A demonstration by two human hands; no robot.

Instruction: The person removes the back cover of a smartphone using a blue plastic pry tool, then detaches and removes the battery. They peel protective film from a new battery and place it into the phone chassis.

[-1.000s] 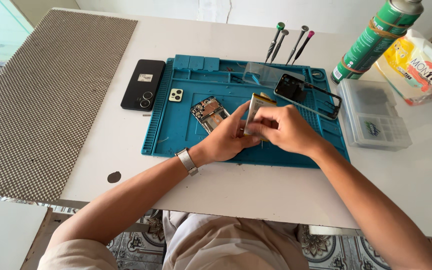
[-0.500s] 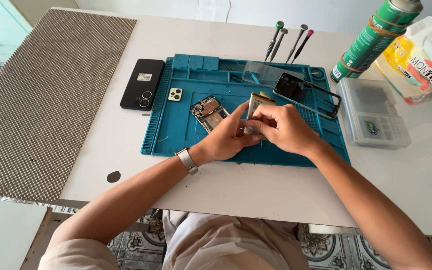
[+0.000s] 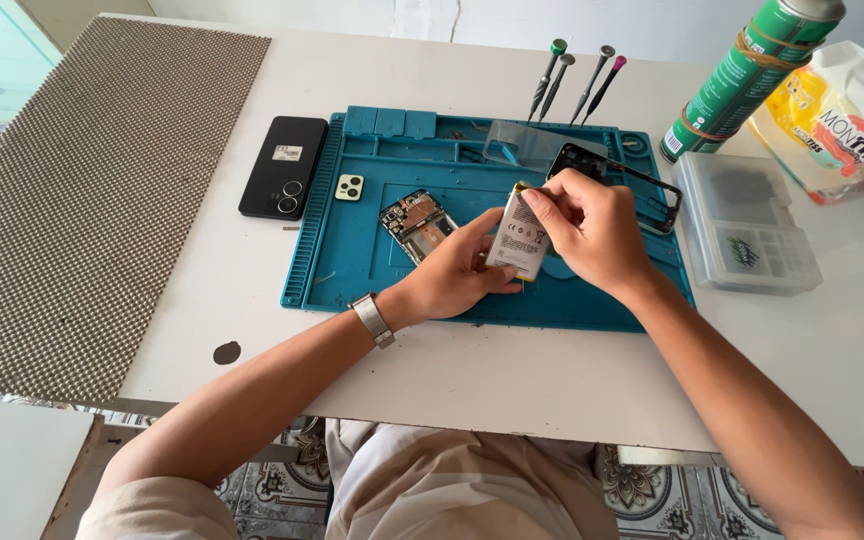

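Observation:
Both hands hold a flat silver-white phone battery upright over the blue repair mat. My left hand grips its lower edge from the left. My right hand pinches its top right corner. A bare phone circuit board lies on the mat just left of my left hand. A small white camera cover lies farther left on the mat. A black phone frame lies behind my right hand.
A black phone back lies left of the mat. Several screwdrivers lie behind it. A green spray can, a yellow-white bag and a clear parts box stand at the right. A brown mesh mat covers the left.
The battery is tilted a little more upright and my right hand has shifted to its top corner. The bag at the right looks shifted slightly.

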